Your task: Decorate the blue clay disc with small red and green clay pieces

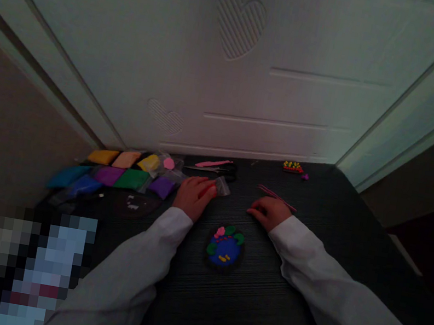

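Observation:
My left hand [194, 194] rests on the dark table [312, 239], fingers curled over a small clear bag of red clay [216, 187]. My right hand [269, 212] lies knuckles-up to the right, fingers curled under, next to a thin pink stick [278, 196]; nothing shows in it. Between my wrists, nearer me, sits a round clay piece [225, 247]: a blue disc with green leaves, a pink flower and small yellow bits.
Several bags of coloured clay [115, 173] lie in rows at the left. A pink tool and dark scissors [216, 168] lie at the back by the white door [233, 65]. A small red and yellow clay piece [292, 167] sits back right. A blurred patch covers the lower left.

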The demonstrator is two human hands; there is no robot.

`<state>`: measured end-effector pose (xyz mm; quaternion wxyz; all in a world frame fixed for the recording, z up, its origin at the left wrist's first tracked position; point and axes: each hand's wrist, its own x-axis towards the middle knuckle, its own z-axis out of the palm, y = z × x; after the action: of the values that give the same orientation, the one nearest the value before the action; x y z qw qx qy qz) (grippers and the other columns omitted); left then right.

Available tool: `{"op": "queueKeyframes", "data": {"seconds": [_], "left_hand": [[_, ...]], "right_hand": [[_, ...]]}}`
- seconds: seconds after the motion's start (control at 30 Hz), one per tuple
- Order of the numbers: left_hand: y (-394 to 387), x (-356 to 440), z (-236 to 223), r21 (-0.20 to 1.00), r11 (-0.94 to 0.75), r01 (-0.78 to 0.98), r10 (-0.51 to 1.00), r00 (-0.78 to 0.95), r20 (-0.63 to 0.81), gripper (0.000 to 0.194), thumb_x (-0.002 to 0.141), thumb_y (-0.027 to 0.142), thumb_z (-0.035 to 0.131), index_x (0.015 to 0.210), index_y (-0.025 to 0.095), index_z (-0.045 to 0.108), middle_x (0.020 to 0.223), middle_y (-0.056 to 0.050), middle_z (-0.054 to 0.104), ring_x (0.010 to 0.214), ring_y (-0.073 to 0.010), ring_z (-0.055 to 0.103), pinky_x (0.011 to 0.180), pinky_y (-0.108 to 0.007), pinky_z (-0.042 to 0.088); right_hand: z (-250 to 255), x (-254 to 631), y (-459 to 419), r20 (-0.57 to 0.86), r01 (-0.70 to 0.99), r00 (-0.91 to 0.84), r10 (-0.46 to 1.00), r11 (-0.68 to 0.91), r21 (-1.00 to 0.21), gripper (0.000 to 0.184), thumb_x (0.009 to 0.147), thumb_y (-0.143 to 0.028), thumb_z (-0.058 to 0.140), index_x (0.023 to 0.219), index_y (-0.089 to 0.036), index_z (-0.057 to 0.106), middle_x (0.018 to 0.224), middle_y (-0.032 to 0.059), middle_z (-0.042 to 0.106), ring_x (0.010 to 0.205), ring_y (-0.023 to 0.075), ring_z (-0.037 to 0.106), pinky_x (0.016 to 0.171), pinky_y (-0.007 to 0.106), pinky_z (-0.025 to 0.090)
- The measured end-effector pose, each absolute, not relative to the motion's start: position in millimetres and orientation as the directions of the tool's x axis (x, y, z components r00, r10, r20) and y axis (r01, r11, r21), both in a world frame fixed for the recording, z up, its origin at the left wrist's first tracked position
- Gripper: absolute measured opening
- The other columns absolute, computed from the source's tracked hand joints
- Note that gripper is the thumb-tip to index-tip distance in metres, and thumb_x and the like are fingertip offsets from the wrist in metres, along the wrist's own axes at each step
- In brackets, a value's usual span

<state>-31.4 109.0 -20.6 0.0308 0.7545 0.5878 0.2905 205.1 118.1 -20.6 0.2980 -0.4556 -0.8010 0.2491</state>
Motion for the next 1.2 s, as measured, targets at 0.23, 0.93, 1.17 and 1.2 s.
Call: {"op": "queueKeyframes", "data": {"seconds": [0.23,0.93,1.17,1.2], "left_hand": [[108,-31,-20,0.398,-0.289,0.871,0.913,0.125,0.389,0.038,0.081,0.038,0.036,0.102,0.016,0.059,0.104,-0.008,0.058,0.102,-0.0207,0.047,0.091,-0.039,0.034],[107,-32,-21,0.417,-0.302,0.858,0.907,0.123,0.403,0.034,0.080,0.036,0.039,0.102,0.019,0.058,0.104,-0.007,0.058,0.102,-0.0203,0.047,0.091,-0.040,0.035],[105,-32,-20,0.417,-0.286,0.863,0.913,0.114,0.391,0.033,0.080,0.035,0.041,0.103,0.018,0.058,0.106,-0.007,0.057,0.103,-0.0203,0.046,0.092,-0.038,0.035],[104,-32,-20,0.417,-0.280,0.865,0.915,0.108,0.389,0.033,0.080,0.035,0.041,0.103,0.018,0.058,0.107,-0.007,0.056,0.103,-0.0201,0.045,0.092,-0.038,0.035]], "right_hand": [[-22,213,117,0.254,0.621,-0.561,0.788,0.604,-0.499,0.021,0.070,-0.033,0.059,0.080,-0.015,0.064,0.066,0.0041,0.056,0.061,0.0136,0.052,0.062,0.027,0.042],[-7,218,83,0.238,0.729,-0.610,0.756,0.653,-0.208,0.035,0.079,-0.021,0.042,0.112,-0.019,0.052,0.078,0.0052,0.058,0.076,0.0158,0.053,0.069,0.030,0.034],[-4,217,82,0.187,0.748,-0.588,0.787,0.617,-0.244,0.039,0.079,-0.021,0.040,0.117,-0.017,0.046,0.083,0.0058,0.058,0.079,0.0170,0.052,0.071,0.031,0.033],[-4,218,83,0.181,0.747,-0.589,0.787,0.616,-0.250,0.039,0.079,-0.021,0.040,0.118,-0.017,0.046,0.083,0.0062,0.058,0.080,0.0173,0.052,0.072,0.031,0.033]]}}
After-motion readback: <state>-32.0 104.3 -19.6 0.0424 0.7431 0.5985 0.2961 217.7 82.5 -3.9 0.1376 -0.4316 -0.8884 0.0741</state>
